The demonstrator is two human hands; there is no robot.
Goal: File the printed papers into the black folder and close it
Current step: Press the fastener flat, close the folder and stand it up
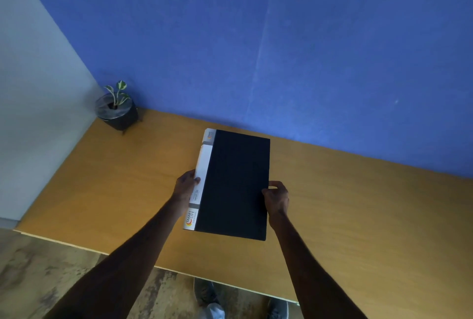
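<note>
The black folder point(236, 183) is closed, with a white labelled spine along its left side. I hold it over the middle of the wooden table point(358, 203). My left hand point(186, 185) grips the spine side, thumb on the white strip. On the opposite long edge my right hand point(276, 197) clasps the folder. No loose printed papers are in view; whatever is inside the folder is hidden.
A small potted plant point(116, 109) in a dark pot stands at the table's far left corner. A blue wall runs behind the table and a pale wall is on the left. The table's near edge lies just above my shoes point(207, 293) on the floor.
</note>
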